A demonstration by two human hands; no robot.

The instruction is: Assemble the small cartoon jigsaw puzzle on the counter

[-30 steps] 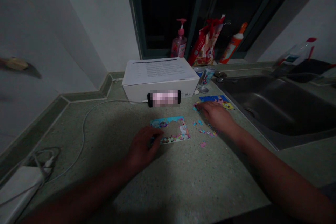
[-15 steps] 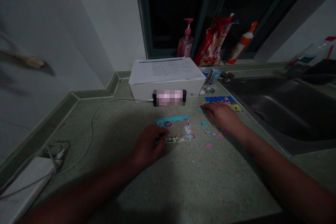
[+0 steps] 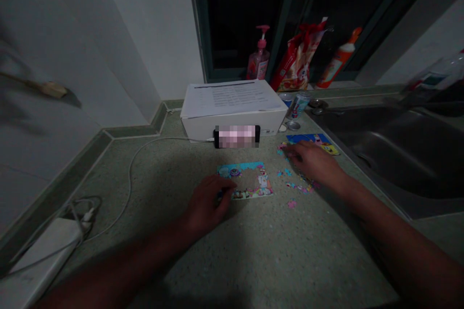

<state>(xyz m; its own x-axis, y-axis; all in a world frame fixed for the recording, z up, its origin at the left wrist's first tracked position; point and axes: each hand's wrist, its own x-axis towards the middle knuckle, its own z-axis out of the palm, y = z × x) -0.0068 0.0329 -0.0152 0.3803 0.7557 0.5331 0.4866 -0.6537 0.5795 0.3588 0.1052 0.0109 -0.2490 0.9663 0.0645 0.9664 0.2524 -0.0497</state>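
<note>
A small jigsaw puzzle (image 3: pixel 250 194) lies on the counter, its colourful border joined around a bare brownish middle. My left hand (image 3: pixel 208 203) rests over its left side, fingers stretched out and thumb apart, covering the lower left corner. Loose puzzle pieces (image 3: pixel 302 188) are scattered to the right of the puzzle. Over the upper ones is my right hand (image 3: pixel 317 161), fingers bent down and drawn together; whatever is between the fingertips is hidden. Partly behind that hand lies a blue and yellow picture card (image 3: pixel 328 147). A single pink piece (image 3: pixel 292 203) sits apart, nearer to me.
A phone (image 3: pixel 237 136) on a white cable leans against a white box (image 3: pixel 203 128) topped with printed paper. Cans (image 3: pixel 299 106) stand beside the box. The steel sink (image 3: pixel 384 154) is at right, a power strip (image 3: pixel 47 246) at left. Bottles and a red bag (image 3: pixel 295 63) line the windowsill.
The whole view has shifted slightly. My right hand has drawn back a little from the uppermost loose pieces, its fingers more bent. My left hand stays on the puzzle's left side.
</note>
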